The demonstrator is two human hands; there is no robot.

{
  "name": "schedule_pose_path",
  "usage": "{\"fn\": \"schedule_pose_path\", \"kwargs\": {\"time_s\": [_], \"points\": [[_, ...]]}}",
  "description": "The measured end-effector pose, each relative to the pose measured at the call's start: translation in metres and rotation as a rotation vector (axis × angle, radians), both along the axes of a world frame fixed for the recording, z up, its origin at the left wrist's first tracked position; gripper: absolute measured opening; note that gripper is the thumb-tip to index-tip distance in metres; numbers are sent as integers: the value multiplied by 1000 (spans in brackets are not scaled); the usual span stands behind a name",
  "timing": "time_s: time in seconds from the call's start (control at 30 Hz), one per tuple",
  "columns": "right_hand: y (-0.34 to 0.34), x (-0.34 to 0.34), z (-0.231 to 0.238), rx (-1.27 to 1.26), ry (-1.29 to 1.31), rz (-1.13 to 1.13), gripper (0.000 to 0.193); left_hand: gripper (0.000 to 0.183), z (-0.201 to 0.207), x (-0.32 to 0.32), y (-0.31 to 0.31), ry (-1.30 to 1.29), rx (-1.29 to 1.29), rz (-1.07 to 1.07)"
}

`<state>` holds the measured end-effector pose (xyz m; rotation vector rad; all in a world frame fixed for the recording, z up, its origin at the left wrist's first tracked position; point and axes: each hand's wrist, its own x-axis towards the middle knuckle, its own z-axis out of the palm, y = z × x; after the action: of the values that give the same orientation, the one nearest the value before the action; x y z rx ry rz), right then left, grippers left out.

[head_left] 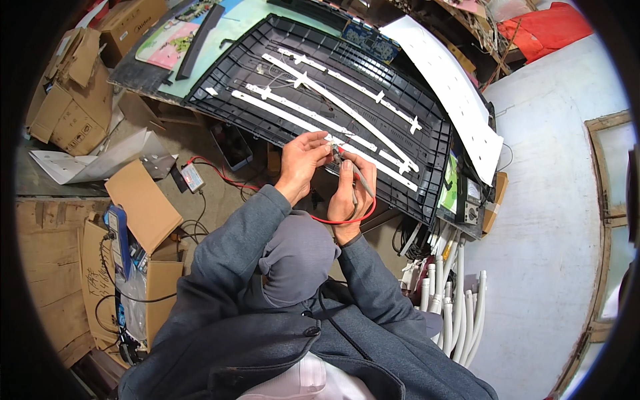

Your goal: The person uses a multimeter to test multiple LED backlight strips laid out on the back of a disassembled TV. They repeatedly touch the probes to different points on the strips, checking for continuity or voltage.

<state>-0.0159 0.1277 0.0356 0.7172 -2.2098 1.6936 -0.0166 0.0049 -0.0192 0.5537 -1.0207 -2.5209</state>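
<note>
A black television back panel (267,50) lies on the bench with several white LED strips (287,107) across it. My right hand (353,190) is closed round a pen-like test probe (364,181) with a red lead (373,205); a darker lead runs beside it. The probe's tip points at the near edge of the panel, by the end of a strip. Beside it my left hand (303,160) is pinched at the same spot, its fingertips close to the right hand's. What it holds is too small to name.
A white perforated sheet (440,73) leans over the panel's right side. On the left are cardboard boxes (73,107) and a small white device (193,177) with red and black wires. White pipes (460,307) stand at the lower right, near a pale wall (540,220).
</note>
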Motion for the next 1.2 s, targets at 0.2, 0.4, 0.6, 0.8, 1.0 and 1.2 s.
{"fn": "schedule_pose_path", "kwargs": {"time_s": [0.2, 0.4, 0.6, 0.8, 1.0, 1.2], "points": [[0, 0, 3, 15, -47, 3, 25, 34, 4, 2, 1, 10, 16, 33], [3, -3, 0, 11, -73, 19, 27, 31, 4, 2, 1, 10, 15, 25], [3, -1, 3, 14, -93, 30, 28, 28, 5, 2, 0, -14, 6, 25], [5, -5, -1, -3, -127, 47, 28, 25, -3, 1, -3, -3, -40, -12], [7, -5, 2, 16, -127, 45, 27, 24, -4, 2, -3, -2, -51, -13], [7, -3, 6, 36, -88, 46, 27, 21, -4, 2, -3, -3, -42, -16]]}}
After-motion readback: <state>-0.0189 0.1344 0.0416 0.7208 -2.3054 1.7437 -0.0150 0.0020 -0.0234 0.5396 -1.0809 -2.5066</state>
